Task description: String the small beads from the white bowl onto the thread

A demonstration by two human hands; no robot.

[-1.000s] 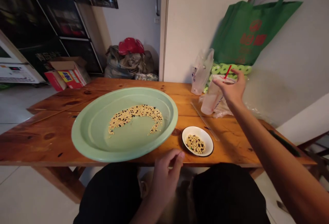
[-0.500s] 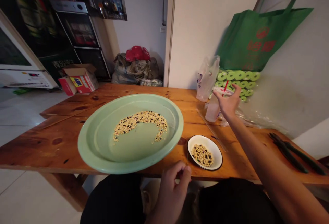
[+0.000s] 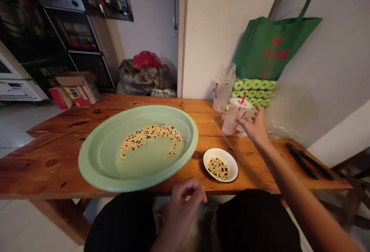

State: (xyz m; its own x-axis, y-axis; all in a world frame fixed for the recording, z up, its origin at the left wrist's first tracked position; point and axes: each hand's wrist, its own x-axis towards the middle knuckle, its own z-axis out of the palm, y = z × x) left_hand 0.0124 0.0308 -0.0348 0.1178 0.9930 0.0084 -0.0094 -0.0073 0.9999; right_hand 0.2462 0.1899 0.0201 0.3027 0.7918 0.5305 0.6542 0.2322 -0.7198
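My right hand (image 3: 256, 126) is open, thumb and fingers spread, just right of a clear plastic cup (image 3: 230, 122) with a lid and red straw. Its thumb tip is close to the cup's side; whether they touch I cannot tell. Low in front of the table edge, my left hand (image 3: 187, 198) is curled closed, and anything inside the fingers is hidden. Beyond it a white dark-rimmed bowl (image 3: 234, 164) holds pale and dark beans (image 3: 219, 168). A large pale green basin (image 3: 135, 180) has more mixed beans (image 3: 150, 134) spread in an arc.
The wooden table (image 3: 185, 107) bears a translucent plastic bag (image 3: 223, 88), green-and-white rolls (image 3: 256, 85), a green tote bag (image 3: 266, 47) and dark-handled pliers-like tools (image 3: 306, 163). A thin clear strip (image 3: 228, 142) lies by the bowl. Behind stands an opened carton (image 3: 82, 92).
My right hand has come off the cup's lid and moved down and right of it. The left hand stays curled near the table edge. The view has turned slightly right.
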